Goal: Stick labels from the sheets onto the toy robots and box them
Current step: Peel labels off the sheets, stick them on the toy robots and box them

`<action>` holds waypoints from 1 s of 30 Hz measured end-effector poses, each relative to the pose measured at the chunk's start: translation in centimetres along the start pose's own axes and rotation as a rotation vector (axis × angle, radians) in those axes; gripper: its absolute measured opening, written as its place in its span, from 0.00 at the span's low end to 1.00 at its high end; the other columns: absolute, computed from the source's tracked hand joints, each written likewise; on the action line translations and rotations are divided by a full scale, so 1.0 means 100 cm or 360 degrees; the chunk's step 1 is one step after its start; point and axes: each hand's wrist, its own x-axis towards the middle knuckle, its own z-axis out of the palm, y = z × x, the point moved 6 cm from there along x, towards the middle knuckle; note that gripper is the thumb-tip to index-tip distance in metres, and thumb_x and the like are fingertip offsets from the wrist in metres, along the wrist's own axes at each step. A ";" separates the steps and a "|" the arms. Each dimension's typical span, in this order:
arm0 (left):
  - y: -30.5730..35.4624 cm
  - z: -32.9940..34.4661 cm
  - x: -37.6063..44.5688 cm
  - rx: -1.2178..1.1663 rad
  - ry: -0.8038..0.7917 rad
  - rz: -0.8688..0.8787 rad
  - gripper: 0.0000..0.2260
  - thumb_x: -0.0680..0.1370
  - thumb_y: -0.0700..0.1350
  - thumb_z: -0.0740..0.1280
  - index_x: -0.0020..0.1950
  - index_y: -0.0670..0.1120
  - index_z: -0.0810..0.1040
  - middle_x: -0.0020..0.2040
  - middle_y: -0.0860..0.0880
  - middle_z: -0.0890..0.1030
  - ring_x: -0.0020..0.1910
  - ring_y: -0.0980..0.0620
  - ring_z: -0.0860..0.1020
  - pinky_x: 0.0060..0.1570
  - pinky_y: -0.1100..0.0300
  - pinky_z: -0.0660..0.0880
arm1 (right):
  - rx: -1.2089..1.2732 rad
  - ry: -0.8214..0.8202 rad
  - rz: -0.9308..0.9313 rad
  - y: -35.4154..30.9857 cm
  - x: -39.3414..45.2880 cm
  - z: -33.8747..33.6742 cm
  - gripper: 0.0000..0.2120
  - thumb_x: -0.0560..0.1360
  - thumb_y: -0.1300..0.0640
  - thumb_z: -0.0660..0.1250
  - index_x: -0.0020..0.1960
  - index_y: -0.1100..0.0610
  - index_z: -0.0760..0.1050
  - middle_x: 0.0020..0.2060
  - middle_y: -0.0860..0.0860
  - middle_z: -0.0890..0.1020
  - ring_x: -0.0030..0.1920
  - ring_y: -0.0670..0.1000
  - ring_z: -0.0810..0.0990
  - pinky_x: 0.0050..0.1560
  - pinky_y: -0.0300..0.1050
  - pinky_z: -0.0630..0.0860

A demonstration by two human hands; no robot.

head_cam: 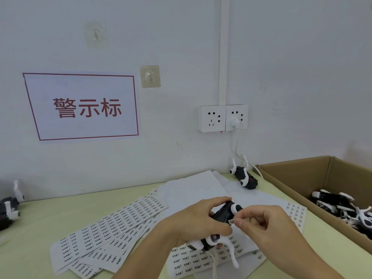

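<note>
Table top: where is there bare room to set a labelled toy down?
Bare table lies between the toy robot at the left edge and the fanned label sheets; another strip runs along the cardboard box at near right. The middle is crowded with sheets, both hands and the held toy robot.

Toy robot (222, 215) in my grip, label (231, 221) going on.
Black-and-white, tilted; label sheets (112, 228) fanned beneath, more robots (342, 206) in the cardboard box (298, 178).

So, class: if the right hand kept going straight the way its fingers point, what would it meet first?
Most likely the toy robot held in the left hand: the right hand pinches a small label right at its black body.
</note>
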 end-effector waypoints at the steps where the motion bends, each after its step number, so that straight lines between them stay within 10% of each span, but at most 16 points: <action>1: 0.001 0.000 0.000 0.0013 0.0003 0.0009 0.31 0.75 0.47 0.71 0.74 0.66 0.66 0.58 0.51 0.81 0.38 0.60 0.79 0.41 0.68 0.76 | -0.0010 0.0004 -0.0005 -0.001 0.000 0.000 0.12 0.75 0.61 0.73 0.35 0.49 0.84 0.23 0.48 0.62 0.27 0.46 0.60 0.29 0.34 0.60; 12: 0.006 0.000 -0.006 0.0003 -0.0017 0.0036 0.27 0.78 0.50 0.69 0.75 0.65 0.65 0.59 0.53 0.81 0.48 0.59 0.80 0.39 0.78 0.73 | -0.0143 0.0112 -0.0065 -0.003 -0.002 -0.001 0.11 0.74 0.61 0.74 0.34 0.51 0.84 0.22 0.47 0.61 0.25 0.44 0.60 0.28 0.33 0.61; 22: 0.006 0.000 -0.007 0.0001 -0.0015 0.0030 0.19 0.79 0.51 0.67 0.61 0.74 0.68 0.59 0.51 0.83 0.56 0.54 0.82 0.44 0.75 0.73 | -0.0299 0.0235 -0.0229 -0.005 -0.006 0.002 0.16 0.72 0.61 0.75 0.37 0.40 0.81 0.20 0.48 0.62 0.23 0.45 0.62 0.29 0.33 0.64; 30: 0.005 -0.001 -0.005 0.0076 0.0006 0.0019 0.23 0.78 0.52 0.67 0.71 0.68 0.67 0.58 0.54 0.83 0.58 0.54 0.80 0.52 0.68 0.72 | -0.0504 0.0331 -0.0301 -0.007 -0.008 0.004 0.16 0.71 0.61 0.77 0.34 0.42 0.79 0.20 0.47 0.62 0.24 0.46 0.63 0.28 0.35 0.59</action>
